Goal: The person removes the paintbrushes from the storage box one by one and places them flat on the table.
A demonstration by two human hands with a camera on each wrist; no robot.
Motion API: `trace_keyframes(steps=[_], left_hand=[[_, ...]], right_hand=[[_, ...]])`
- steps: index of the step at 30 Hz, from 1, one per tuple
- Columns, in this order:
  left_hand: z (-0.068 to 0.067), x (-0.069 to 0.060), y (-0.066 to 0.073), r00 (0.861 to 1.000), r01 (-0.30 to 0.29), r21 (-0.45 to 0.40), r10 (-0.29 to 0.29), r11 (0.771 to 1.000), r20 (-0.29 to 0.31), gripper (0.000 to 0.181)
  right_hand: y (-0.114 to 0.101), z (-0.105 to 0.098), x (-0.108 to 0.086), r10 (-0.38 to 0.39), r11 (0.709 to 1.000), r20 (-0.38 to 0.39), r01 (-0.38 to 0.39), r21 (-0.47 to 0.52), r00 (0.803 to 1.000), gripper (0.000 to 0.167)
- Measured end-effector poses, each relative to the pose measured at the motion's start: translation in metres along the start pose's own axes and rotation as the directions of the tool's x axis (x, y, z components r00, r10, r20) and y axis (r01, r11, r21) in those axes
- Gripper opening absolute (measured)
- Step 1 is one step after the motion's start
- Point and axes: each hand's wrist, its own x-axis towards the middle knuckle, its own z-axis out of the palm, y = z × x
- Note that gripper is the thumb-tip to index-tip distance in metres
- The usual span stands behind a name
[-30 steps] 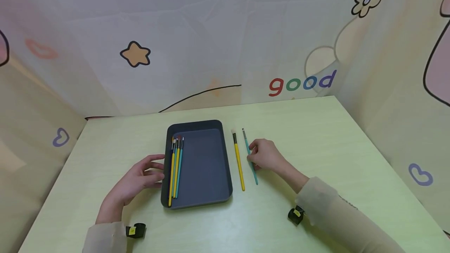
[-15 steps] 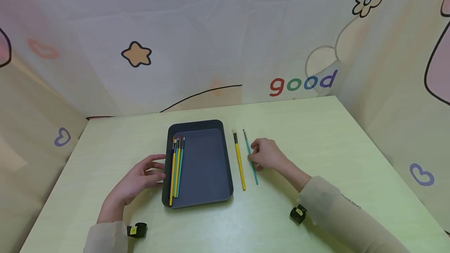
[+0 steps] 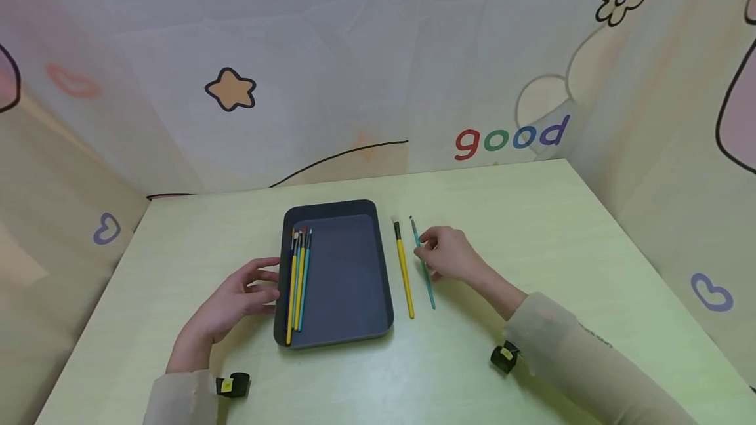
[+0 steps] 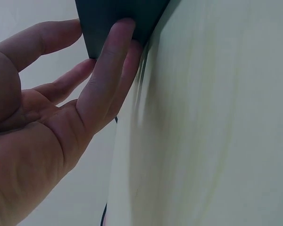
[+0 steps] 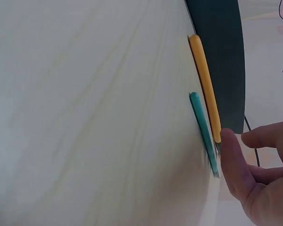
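Note:
My left hand [image 3: 227,303] rests with its fingertips against the left wall of a dark grey tray [image 3: 348,274]; in the left wrist view those fingers [image 4: 101,80] touch the tray's side [image 4: 104,16]. Inside, along that left wall, lie several paintbrushes [image 3: 297,281] with yellow, teal and dark handles. Right of the tray, a yellow paintbrush [image 3: 404,271] and a thinner teal paintbrush [image 3: 428,287] lie roughly parallel on the table. Just over the teal one hovers my right hand [image 3: 453,254], fingers loosely bent. The right wrist view shows this hand [image 5: 264,183] holding nothing, its fingertips near the brushes' far ends.
The pale green-yellow table [image 3: 514,215] meets a printed curtain [image 3: 331,71] at the back and on both sides. A small black wrist device [image 3: 233,385] hangs by the left sleeve, another black device [image 3: 504,357] by the right.
My right hand has lifted slightly off the teal paintbrush, which stays on the table. The left hand and tray keep their places; the view has shifted a little.

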Motion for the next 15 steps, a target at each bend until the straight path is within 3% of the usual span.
trace_keyframes(steps=[7,11,15], left_hand=[[0.000,0.000,-0.002,1.000,0.000,-0.010,0.000,1.000,0.001,0.065],[0.000,0.000,-0.002,1.000,0.001,-0.014,-0.001,1.000,0.003,0.065],[-0.001,0.001,-0.002,1.000,-0.007,-0.015,0.007,1.000,0.003,0.064]], right_hand=[[-0.006,0.006,-0.002,-0.071,0.976,0.001,0.069,0.209,0.997,0.024],[-0.012,0.010,-0.004,-0.111,0.920,0.041,0.087,0.382,0.993,0.027],[-0.022,0.015,-0.003,-0.108,0.866,0.088,0.050,0.498,0.990,0.033]])
